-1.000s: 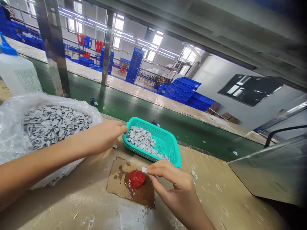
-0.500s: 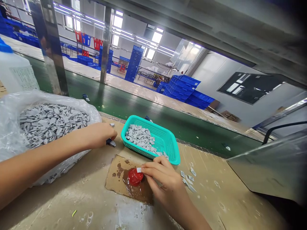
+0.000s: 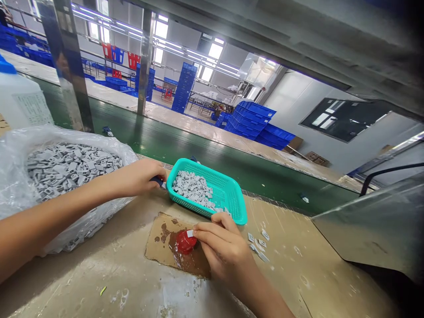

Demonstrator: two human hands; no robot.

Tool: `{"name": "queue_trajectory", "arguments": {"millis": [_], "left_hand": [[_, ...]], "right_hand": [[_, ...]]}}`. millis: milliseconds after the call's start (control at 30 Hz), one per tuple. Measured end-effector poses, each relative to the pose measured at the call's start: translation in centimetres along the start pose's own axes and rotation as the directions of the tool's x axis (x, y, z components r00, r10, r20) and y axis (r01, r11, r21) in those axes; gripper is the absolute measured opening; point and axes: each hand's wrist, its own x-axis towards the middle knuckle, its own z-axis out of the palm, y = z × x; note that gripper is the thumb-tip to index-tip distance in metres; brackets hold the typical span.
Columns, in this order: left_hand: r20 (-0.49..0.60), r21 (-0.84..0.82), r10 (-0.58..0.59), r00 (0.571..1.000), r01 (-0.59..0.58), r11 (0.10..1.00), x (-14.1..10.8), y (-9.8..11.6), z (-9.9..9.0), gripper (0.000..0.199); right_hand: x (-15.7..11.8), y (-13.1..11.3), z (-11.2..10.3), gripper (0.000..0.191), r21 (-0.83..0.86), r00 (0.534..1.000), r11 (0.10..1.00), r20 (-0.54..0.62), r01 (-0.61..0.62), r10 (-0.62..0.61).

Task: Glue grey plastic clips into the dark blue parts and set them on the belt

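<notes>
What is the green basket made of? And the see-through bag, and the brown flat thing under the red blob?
The teal basket looks like moulded plastic: smooth, shiny, full of tiny even holes. The see-through bag looks like thin plastic film, crinkly and glossy. The brown sheet looks like cardboard: dull, papery, with dark stains soaked in.

Left hand [image 3: 139, 178], right hand [image 3: 222, 249] bare; slim fingers [image 3: 212, 234]; left forearm [image 3: 56, 203] bare to frame edge.
</notes>
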Motion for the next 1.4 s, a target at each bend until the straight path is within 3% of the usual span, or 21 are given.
{"name": "queue_trajectory", "arguments": {"millis": [133,233,267,333,400,467,533,567,667,800,900,967,1033,1167,1300,1400], "left_hand": [[0.079,0.074,-0.121,0.989,0.116,0.991,-0.3,-0.3,-0.6,0.027],[-0.005,0.086,-0.225,0.974,0.225,0.971,-0.5,-0.8,-1.6,0.025],[-0.070,0.028,-0.269,0.960,0.272,0.962,-0.6,-0.9,-2.0,0.026],[-0.172,-0.256,-0.369,0.913,0.320,0.912,-0.7,-1.1,-2.6,0.029],[-0.132,-0.655,-0.414,0.901,0.234,0.718,-0.7,-0.8,-2.8,0.033],[-0.024,-0.917,-0.345,0.938,0.117,0.382,-0.6,-0.3,-2.5,0.032],[0.076,-0.992,-0.249,0.966,0.099,0.080,-0.4,0.3,-2.1,0.030],[0.115,-0.993,-0.217,0.969,0.112,-0.026,-0.4,0.7,-1.8,0.028],[0.167,-0.973,-0.167,0.972,0.135,-0.187,-0.3,1.5,-1.1,0.021],[0.167,-0.965,-0.133,0.977,0.134,-0.226,-0.4,2.3,-0.7,0.022],[0.225,-0.957,-0.093,0.970,0.202,-0.209,-0.6,3.0,-0.5,0.019],[0.247,-0.961,-0.069,0.966,0.236,-0.146,-0.7,3.6,-0.4,0.014],[0.223,-0.970,-0.033,0.974,0.218,-0.109,-0.8,4.2,-0.2,0.013],[0.178,-0.965,0.003,0.984,0.175,-0.196,-1.2,5.2,0.2,0.013],[0.216,-0.969,-0.079,0.973,0.203,-0.139,-1.4,5.9,0.7,0.021],[0.287,-0.944,-0.076,0.955,0.268,-0.192,-1.4,6.3,0.9,0.024]], "right_hand": [[-0.1,0.1,0.0,0.023,-0.021,1.000,1.000,0.008,0.006,-0.006],[-0.1,0.0,0.1,0.023,-0.036,1.000,0.999,-0.004,0.006,-0.006],[-0.1,0.0,0.1,0.023,-0.037,1.000,0.999,-0.004,0.008,-0.008],[-0.1,-0.1,0.1,0.024,-0.039,1.000,0.999,0.007,0.013,-0.012],[-0.1,-0.2,0.0,0.025,-0.051,1.000,0.999,0.009,0.015,-0.015],[-0.1,-0.3,-0.1,0.026,-0.067,1.000,0.998,-0.004,0.019,-0.019],[-0.1,-0.1,-0.2,0.026,-0.072,1.000,0.997,-0.012,0.025,-0.026],[-0.2,0.0,-0.1,0.026,-0.071,0.999,0.997,-0.014,0.029,-0.030],[-0.3,0.4,0.0,0.025,-0.070,0.999,0.997,-0.023,0.026,-0.028],[0.1,0.5,-0.5,0.022,-0.021,0.997,1.000,-0.074,-0.020,0.018],[0.6,0.2,-1.6,0.020,0.163,0.975,0.971,-0.109,-0.174,0.193],[0.9,0.1,-2.4,0.016,0.358,0.922,0.881,-0.114,-0.310,0.371],[0.9,0.0,-2.9,0.008,0.553,0.843,0.729,-0.086,-0.404,0.532],[0.7,-0.2,-3.4,0.012,0.745,0.719,0.438,0.080,-0.503,0.690],[0.9,-0.6,-3.7,0.012,0.798,0.707,0.334,0.156,-0.501,0.690],[1.1,-0.9,-3.8,0.010,0.843,0.712,0.288,0.149,-0.455,0.686]]}}
